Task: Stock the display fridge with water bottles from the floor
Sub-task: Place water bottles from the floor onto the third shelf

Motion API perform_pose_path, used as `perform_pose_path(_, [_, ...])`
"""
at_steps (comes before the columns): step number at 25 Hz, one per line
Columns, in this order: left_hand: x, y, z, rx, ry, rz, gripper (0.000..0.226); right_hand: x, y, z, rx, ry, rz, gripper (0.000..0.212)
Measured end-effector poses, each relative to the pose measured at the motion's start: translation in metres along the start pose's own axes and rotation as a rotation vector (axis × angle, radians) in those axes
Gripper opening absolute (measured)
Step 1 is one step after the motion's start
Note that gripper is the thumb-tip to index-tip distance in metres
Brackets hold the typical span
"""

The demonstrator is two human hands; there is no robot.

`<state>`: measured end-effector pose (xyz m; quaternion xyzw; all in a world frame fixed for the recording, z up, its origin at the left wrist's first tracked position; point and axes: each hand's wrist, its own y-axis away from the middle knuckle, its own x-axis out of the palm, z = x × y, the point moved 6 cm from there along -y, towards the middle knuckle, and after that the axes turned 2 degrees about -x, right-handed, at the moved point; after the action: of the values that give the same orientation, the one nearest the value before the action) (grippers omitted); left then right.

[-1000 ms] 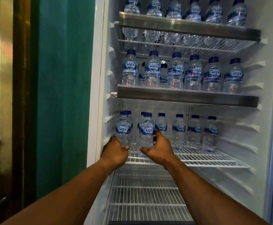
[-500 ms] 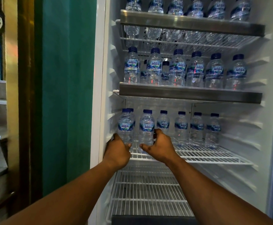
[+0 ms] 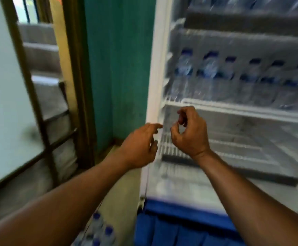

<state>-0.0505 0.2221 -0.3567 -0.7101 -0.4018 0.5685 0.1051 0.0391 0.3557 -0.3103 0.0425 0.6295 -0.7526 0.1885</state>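
Observation:
The frame is motion-blurred. The open display fridge fills the right half. A row of blue-capped water bottles stands on its white wire shelf. My left hand and my right hand hover in front of the fridge's left edge, below that shelf, both holding nothing. The left hand's fingers are relaxed and the right hand's are loosely curled. More blue-capped bottles stand on the floor at the bottom, left of the fridge base.
A lower wire shelf lies bare behind my hands. A green wall stands left of the fridge. A framed glass door is at the far left. The fridge's blue base is at the bottom.
Both hands have let go of the two front bottles on the shelf and pulled back and down. The view has swung downward and left, bringing the floor bottles into sight.

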Motion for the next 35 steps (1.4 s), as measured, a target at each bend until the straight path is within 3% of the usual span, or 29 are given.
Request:
perform_pose_path(6, [0.04, 0.175, 0.122, -0.448, -0.082, 0.284, 0.039, 0.118, 0.156, 0.079, 0.169, -0.256, 0.508, 0.008])
perform_pose_path(11, [0.087, 0.291, 0.174, -0.746, -0.12, 0.568, 0.047, 0.201, 0.336, 0.083, 0.553, -0.123, 1.338, 0.017])
perform_pose_path(13, [0.121, 0.333, 0.181, -0.752, -0.162, 0.73, 0.053, 0.205, 0.407, 0.077, 0.706, -0.015, 1.516, 0.029])
perform_pose_path(18, [0.203, 0.393, 0.183, -0.481, -0.293, 1.117, 0.066, 0.199, 0.521, 0.061, 0.88, 0.057, 1.565, 0.069])
perform_pose_path(23, [0.238, 0.406, 0.19, -0.46, -0.388, 1.114, 0.077, 0.196, 0.555, 0.054, 0.853, 0.039, 1.443, 0.057])
perform_pose_path(27, [0.231, 0.395, 0.178, -0.388, -0.456, 1.062, 0.06, 0.188, 0.543, 0.047, 0.899, 0.052, 1.458, 0.056])
perform_pose_path(29, [0.214, 0.371, 0.168, -0.383, -0.422, 1.027, 0.049, 0.185, 0.516, 0.042, 0.794, 0.052, 1.594, 0.061])
perform_pose_path(32, [0.175, 0.31, 0.141, -0.341, -0.34, 1.001, 0.052, 0.17, 0.432, 0.037, 0.505, 0.032, 1.785, 0.069])
perform_pose_path(35, [0.125, 0.241, 0.103, -0.314, -0.246, 0.859, 0.058, 0.134, 0.328, 0.034, 0.309, 0.039, 1.835, 0.067])
